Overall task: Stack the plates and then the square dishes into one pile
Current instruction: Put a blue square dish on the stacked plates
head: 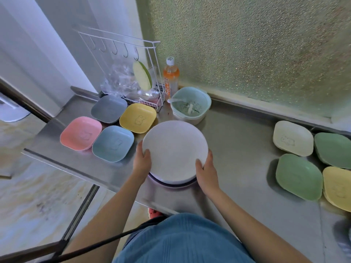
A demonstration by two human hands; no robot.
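Both arms stretched forward: left hand [142,160] at 9 o'clock and right hand [207,172] at 4 o'clock, fingers grasping the white plate [174,149] rim, over a plate pile [171,179] mid-counter [237,149]. Four square dishes [113,143] at 10 o'clock, four more [299,176] at 3. Farther, one orange bottle [171,78], label unreadable.

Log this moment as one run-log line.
stage: stacking plates | left hand: grips round white plate | right hand: grips same plate | plate: over white plate pile | pastel square dishes: unstacked
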